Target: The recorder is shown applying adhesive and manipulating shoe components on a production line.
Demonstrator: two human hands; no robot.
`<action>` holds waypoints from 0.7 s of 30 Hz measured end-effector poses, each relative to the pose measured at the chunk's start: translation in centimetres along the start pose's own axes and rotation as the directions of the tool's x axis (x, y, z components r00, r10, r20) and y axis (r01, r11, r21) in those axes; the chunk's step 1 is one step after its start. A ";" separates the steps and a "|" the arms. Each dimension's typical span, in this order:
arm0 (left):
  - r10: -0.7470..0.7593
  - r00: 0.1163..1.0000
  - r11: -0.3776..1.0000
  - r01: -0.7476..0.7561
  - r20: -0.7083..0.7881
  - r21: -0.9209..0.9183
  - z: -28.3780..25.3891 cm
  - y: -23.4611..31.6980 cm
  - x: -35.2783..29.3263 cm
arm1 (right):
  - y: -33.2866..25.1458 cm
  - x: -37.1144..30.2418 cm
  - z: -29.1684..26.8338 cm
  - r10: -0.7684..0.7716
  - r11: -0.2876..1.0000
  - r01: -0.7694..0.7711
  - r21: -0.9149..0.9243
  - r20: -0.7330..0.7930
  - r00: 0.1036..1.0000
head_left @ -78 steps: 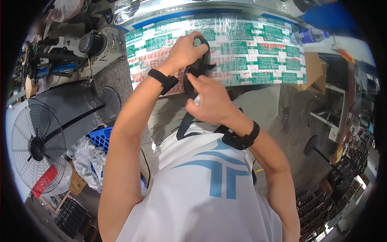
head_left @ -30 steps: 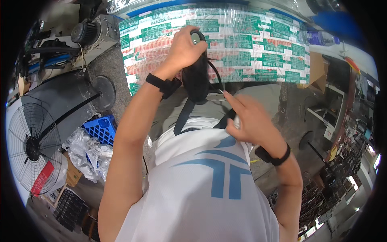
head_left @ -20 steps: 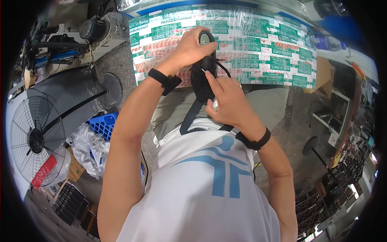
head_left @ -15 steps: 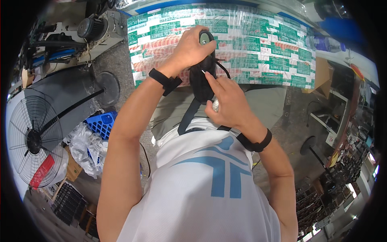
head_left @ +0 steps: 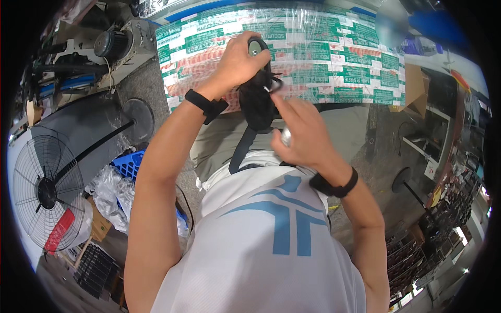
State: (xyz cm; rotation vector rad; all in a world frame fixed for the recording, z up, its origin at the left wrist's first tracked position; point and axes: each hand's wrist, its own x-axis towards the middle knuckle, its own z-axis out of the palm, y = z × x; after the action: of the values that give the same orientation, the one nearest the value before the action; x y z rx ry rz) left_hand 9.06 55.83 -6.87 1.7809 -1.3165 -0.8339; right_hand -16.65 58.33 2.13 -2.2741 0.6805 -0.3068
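Note:
A black lace-up shoe (head_left: 257,107) with a green insole (head_left: 255,50) points its toe toward me, over the near edge of the patterned work surface. My left hand (head_left: 240,60) is wrapped round the shoe's heel end, thumb by the opening. At the shoe's right side, my right hand (head_left: 305,128) is closed, its index finger stretched toward the black laces (head_left: 275,83). A whitish rounded piece (head_left: 285,136) shows between its thumb and fingers, and a thin pale tip lies by the index fingertip. Whether the two are one tool, I cannot tell.
The work surface (head_left: 339,68) is covered with green-and-white tape under clear film. At left stand a fan (head_left: 47,193), a motor (head_left: 112,44) and a blue crate (head_left: 128,165) with plastic bags. A cardboard box (head_left: 416,91) is at right, near a metal frame.
The shoe and my left hand have shifted slightly left. My right hand has moved a little right and down, and a black lace now loops near its index fingertip.

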 end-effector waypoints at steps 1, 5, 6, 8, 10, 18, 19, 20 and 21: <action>-0.018 0.999 1.000 0.018 0.049 0.014 0.1 0.3 0.1 | 0.5 0.4 0.7 -0.038 0.991 0.027 -0.128 -0.083 0.996; -0.062 0.996 0.995 0.067 0.071 -0.080 0.1 -0.4 0.0 | 0.1 -1.7 -0.3 -0.054 0.990 0.061 -0.123 0.065 0.996; -0.054 0.997 0.998 0.056 0.051 -0.041 0.4 -0.4 -0.1 | -0.7 -2.2 -0.5 -0.058 0.990 0.066 -0.123 0.067 0.996; -0.085 0.995 0.993 0.088 0.043 -0.073 0.6 -0.4 -0.8 | -1.8 -2.8 -0.7 0.046 0.986 -0.027 -0.163 0.112 0.993; -0.116 0.990 0.985 0.126 0.080 -0.119 0.4 -0.4 -0.8 | -1.5 -2.8 0.3 0.031 0.988 -0.016 -0.152 0.092 0.995; 0.005 0.994 0.998 0.001 0.107 -0.059 -0.2 -0.9 0.3 | -0.9 -2.2 0.3 0.002 0.997 -0.003 -0.074 -0.010 1.000; 0.021 0.994 0.999 -0.016 0.110 -0.052 0.0 -1.3 -0.2 | -0.2 -1.6 0.0 0.008 0.997 -0.014 -0.069 -0.089 0.996; -0.020 0.999 0.999 0.019 0.029 0.030 0.1 -1.1 -1.1 | 0.3 -1.3 -0.8 0.009 0.998 -0.020 -0.066 -0.167 0.986; -0.046 0.997 0.992 0.053 -0.064 0.111 0.1 -0.7 -1.7 | 1.2 -1.3 -1.3 -0.008 0.997 -0.006 -0.075 -0.191 0.982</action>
State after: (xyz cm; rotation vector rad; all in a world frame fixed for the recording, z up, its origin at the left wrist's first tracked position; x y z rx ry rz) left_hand 8.87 57.56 -7.38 1.9189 -1.3066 -0.7379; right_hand -18.73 57.57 2.17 -2.3360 0.8005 -0.5130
